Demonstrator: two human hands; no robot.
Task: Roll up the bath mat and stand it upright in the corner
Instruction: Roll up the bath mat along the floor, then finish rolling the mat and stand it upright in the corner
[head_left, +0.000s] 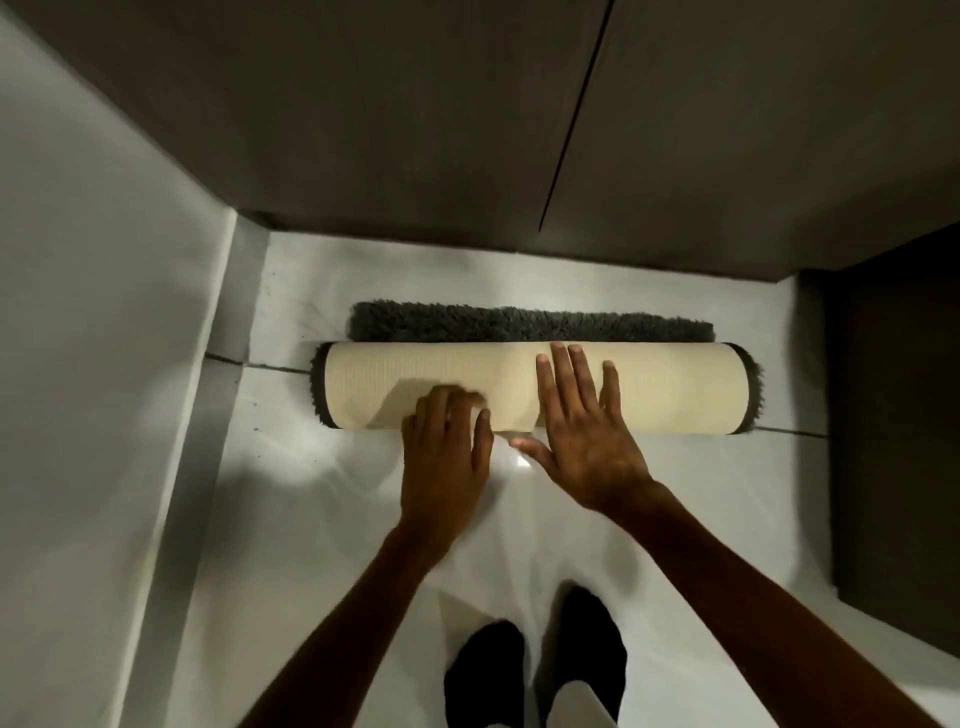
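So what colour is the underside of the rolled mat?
Pale cream, on the mat roll's outside; head view.

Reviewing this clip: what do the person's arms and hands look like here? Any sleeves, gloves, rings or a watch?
Both arms are bare from the frame's lower edge to the wrists, with no sleeves in view. The left hand and right hand are ungloved, and no rings, watch or wristbands show. The left fingers are motion-blurred, so small details there cannot be told.

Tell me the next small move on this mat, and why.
Probably push the roll forward once more with both palms. A narrow strip of dark shaggy pile still lies flat beyond it, toward the dark panel, so the rolling isn't finished. The left hand and right hand already rest open on the cream backing.
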